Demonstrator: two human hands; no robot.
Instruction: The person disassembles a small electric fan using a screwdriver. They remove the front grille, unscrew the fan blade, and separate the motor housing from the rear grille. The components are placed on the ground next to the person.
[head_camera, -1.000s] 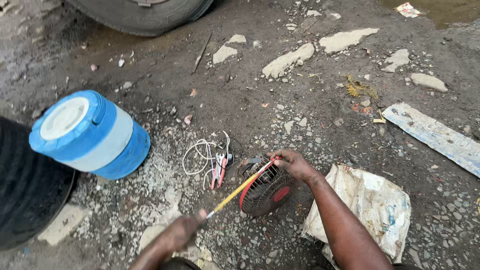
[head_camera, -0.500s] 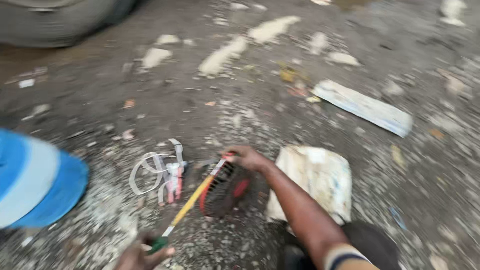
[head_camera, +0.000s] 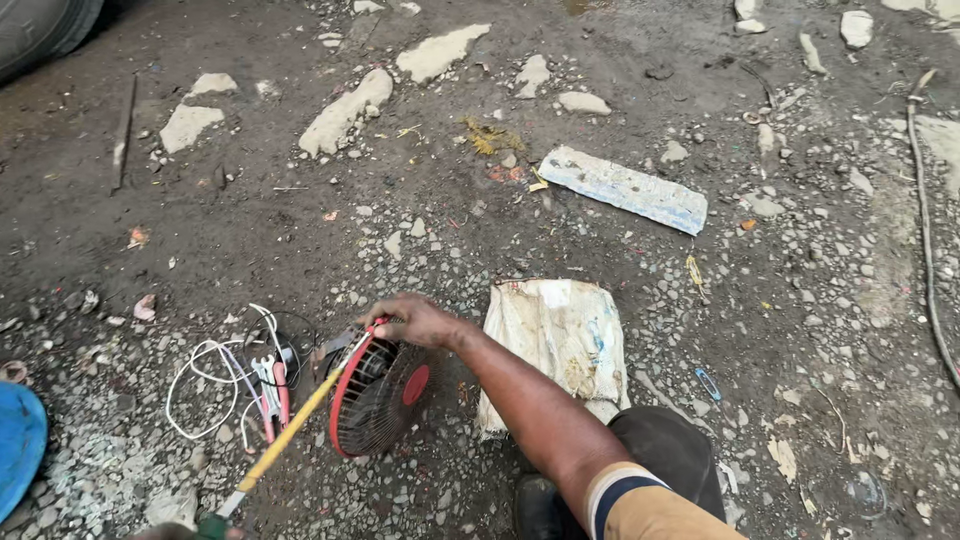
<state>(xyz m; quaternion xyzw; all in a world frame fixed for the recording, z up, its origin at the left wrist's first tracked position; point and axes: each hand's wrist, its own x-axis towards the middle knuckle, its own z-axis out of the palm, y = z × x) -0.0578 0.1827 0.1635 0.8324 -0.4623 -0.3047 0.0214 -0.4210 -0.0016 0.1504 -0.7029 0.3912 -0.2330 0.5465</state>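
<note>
While the small red-rimmed fan (head_camera: 378, 397) stands on its edge on the gravel ground (head_camera: 620, 250), the right hand (head_camera: 415, 318) rests on the top of its rim, fingers curled over the red ring and holding it steady. A yellow-handled screwdriver (head_camera: 285, 435) runs slantwise from the lower left up to the fan's rim, its tip meeting the guard just below that hand. Only a sliver of the left hand (head_camera: 185, 531) shows at the bottom edge, closed around the tool's green butt end; how tightly it grips cannot be told. Just left of the fan lie a tangle of white wires (head_camera: 205, 385) and red-handled pliers (head_camera: 272, 395). Right of the fan, a dirty crumpled sack (head_camera: 555, 335) lies flat. Far left of the fan, a blue container (head_camera: 18, 440) edges into view.
</note>
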